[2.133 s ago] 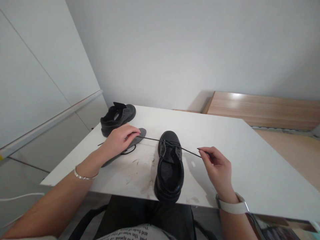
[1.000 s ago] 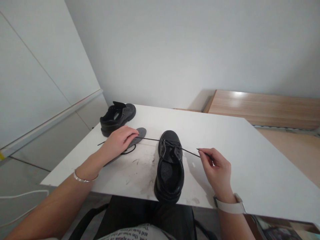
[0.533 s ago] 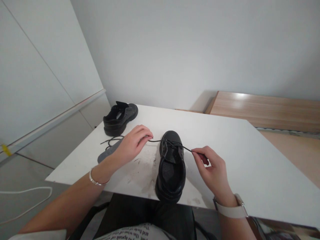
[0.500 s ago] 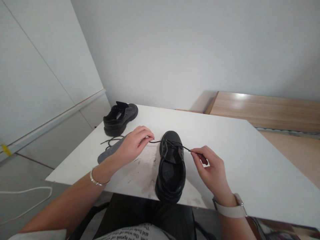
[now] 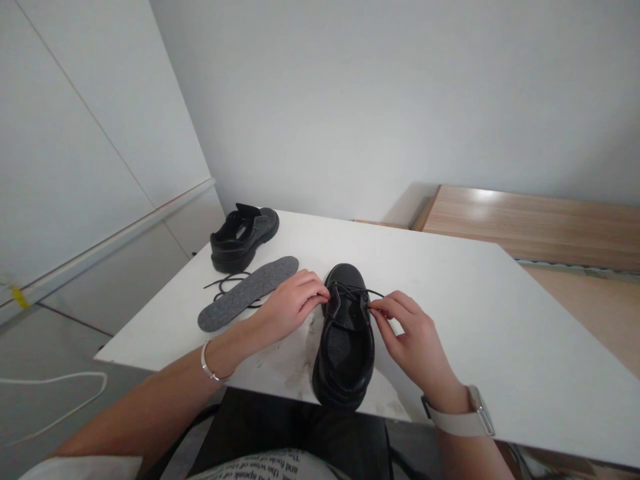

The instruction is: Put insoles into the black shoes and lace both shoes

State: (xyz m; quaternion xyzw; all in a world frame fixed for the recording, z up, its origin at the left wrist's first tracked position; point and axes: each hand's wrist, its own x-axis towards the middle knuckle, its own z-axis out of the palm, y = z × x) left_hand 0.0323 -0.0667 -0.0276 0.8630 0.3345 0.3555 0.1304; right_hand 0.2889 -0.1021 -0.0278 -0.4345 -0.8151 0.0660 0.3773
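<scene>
The black shoe (image 5: 345, 340) stands at the centre of the frame on the white table (image 5: 465, 313). Its long axis runs almost straight up the frame, toe toward the top and heel at the near edge. The left hand (image 5: 293, 307) and right hand (image 5: 413, 333) flank the eyelets, fingertips pinched shut on the lace (image 5: 367, 291). A grey insole (image 5: 247, 293) and a second shoe (image 5: 245, 230) lie to the upper left.

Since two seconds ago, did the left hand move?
Yes. The left hand slid right, off the grey insole, and now pinches the lace right against the near shoe.
</scene>
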